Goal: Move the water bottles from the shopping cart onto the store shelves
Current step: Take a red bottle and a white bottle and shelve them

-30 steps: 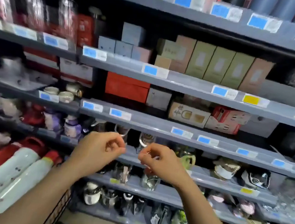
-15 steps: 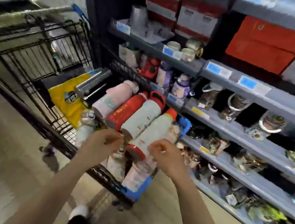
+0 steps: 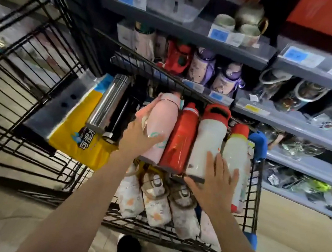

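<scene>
The black wire shopping cart (image 3: 254, 194) stands against the grey store shelves (image 3: 289, 122). Across its top lie a pink bottle (image 3: 164, 121), a red bottle (image 3: 180, 140), a white bottle with a red cap (image 3: 209, 136) and a second white one (image 3: 236, 152). Several patterned bottles (image 3: 156, 205) lie underneath. My left hand (image 3: 137, 139) reaches onto the pink bottle's lower part, fingers spread. My right hand (image 3: 215, 179) lies with straight fingers over the base of the white red-capped bottle.
A steel flask (image 3: 108, 105) and a black one lie on a yellow package (image 3: 78, 135) at the cart's left. The shelves hold purple and red bottles (image 3: 203, 67), mugs and cups. A second black cart (image 3: 27, 89) stands to the left. My shoes show on the floor below.
The view swung from the shelves down to the cart. Both hands were curled and empty; they have now opened and reached onto the bottles in the cart.
</scene>
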Available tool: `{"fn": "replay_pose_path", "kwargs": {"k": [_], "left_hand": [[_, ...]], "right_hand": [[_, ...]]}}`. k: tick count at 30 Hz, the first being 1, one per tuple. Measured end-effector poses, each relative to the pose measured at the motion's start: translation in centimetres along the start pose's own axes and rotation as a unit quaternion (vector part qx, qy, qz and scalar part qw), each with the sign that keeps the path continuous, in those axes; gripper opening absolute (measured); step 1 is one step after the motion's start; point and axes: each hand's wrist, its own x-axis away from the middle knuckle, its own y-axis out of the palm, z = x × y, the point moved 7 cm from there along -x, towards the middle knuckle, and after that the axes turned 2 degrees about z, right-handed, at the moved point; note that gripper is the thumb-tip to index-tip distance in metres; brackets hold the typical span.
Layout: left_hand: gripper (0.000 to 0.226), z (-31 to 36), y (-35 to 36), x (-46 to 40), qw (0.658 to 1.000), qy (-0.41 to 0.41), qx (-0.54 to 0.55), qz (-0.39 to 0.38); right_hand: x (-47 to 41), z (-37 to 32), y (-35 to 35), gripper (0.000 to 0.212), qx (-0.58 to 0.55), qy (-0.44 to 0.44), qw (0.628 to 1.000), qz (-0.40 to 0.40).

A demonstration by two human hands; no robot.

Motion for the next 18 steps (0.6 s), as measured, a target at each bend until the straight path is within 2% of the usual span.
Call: {"fn": "replay_pose_path", "kwargs": {"k": [3,6,12,18], "left_hand": [[0.114,0.4,1.6,-1.1,0.999,0.001,0.049,-0.003],[0.117,0.2,2.0,-1.3,0.999,0.000,0.051,0.017],[0.106,0.2,2.0,-1.3,0.998,-0.002,0.066,0.025],[0.095,0.2,2.2,-1.1,0.997,-0.006,0.073,0.030]], "right_hand": [[0.0,0.0,-0.1,0.092,0.005,0.008,1.000,-0.013],[0.0,0.0,-0.2,0.093,0.014,0.006,1.000,-0.011],[-0.1,0.0,0.3,0.095,0.028,0.006,1.000,-0.012],[0.2,-0.1,0.1,0.095,-0.004,0.007,1.000,-0.027]]}}
